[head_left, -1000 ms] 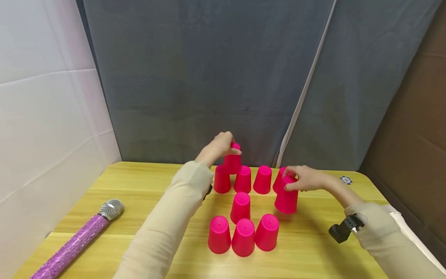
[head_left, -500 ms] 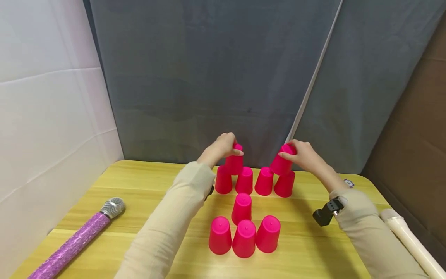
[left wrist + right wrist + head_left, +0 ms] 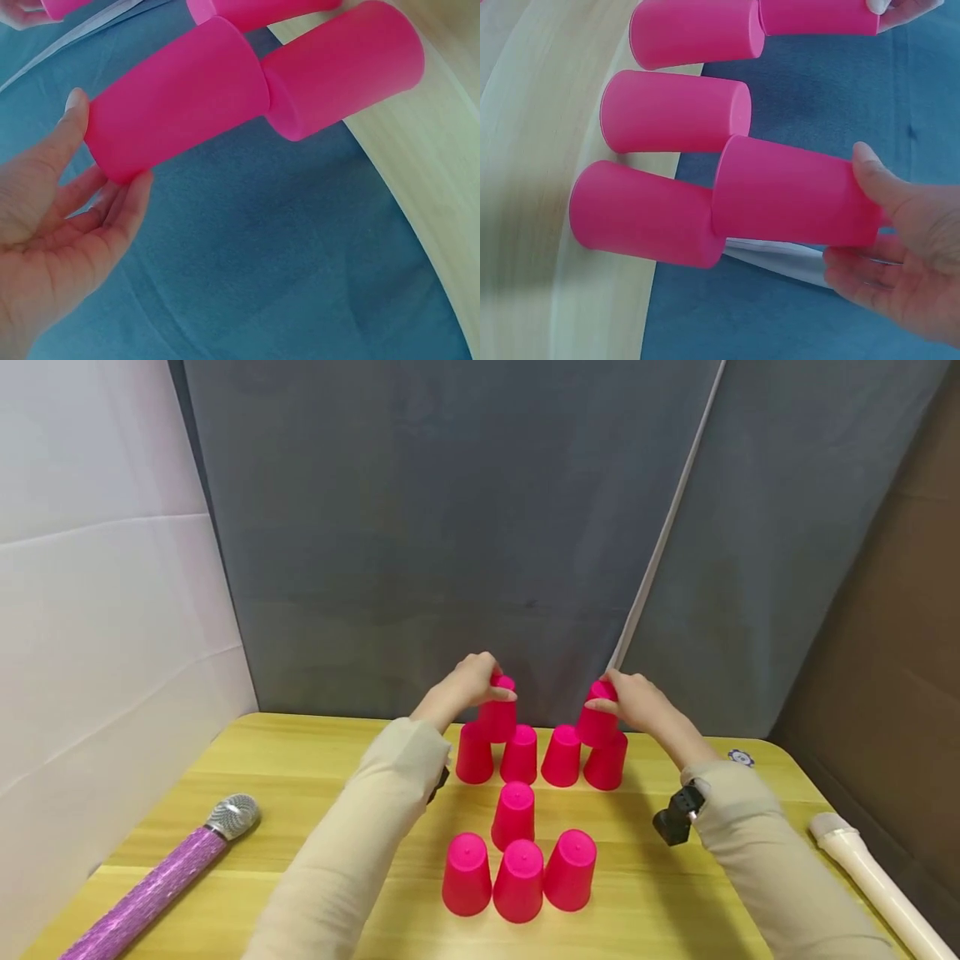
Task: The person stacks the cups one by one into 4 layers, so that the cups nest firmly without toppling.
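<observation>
On a yellow wooden counter (image 3: 315,777) before a grey curtain, the left hand (image 3: 467,683) grips a pink cup (image 3: 498,710) set on the back row (image 3: 519,754); the right hand (image 3: 630,700) grips another cup (image 3: 597,717) at the right end. A tilted release could topple either one. All cups stand upside down, so nothing shows inside them.
</observation>
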